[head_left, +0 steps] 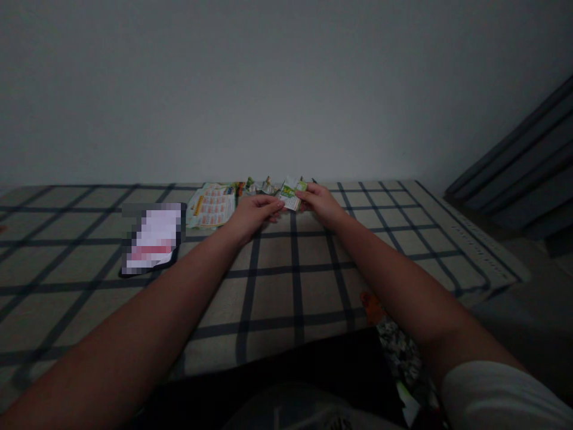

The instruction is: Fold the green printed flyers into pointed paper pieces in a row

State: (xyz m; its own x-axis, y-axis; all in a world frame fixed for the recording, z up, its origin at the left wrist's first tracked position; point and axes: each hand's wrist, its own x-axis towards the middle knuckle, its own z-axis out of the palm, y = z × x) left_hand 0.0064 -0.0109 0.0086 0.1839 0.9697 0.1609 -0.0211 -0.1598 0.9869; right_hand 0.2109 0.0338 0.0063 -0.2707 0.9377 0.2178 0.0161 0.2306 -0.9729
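A small white-and-green printed packet [290, 194] is held up between my two hands, above the far part of the checked cloth. My right hand [323, 204] pinches its right side, thumb on the face turned to me. At its lower left edge, the thumb and fingers of my left hand [256, 216] close on it. Whether it is a sachet or folded paper is hard to make out in the dim light. Just behind my hands lie crumpled silvery and green wrappers [262, 186], partly hidden. Left of them rests a flat printed bag [212, 206] with rows of orange-red print.
A phone [154, 239] with a lit, blurred screen lies on the checked cloth [273, 286] at the left. The wall [286, 89] rises behind the far edge. Dark grey curtain folds [519, 161] hang at the right. Patterned wrappers [398, 346] show beneath my right forearm.
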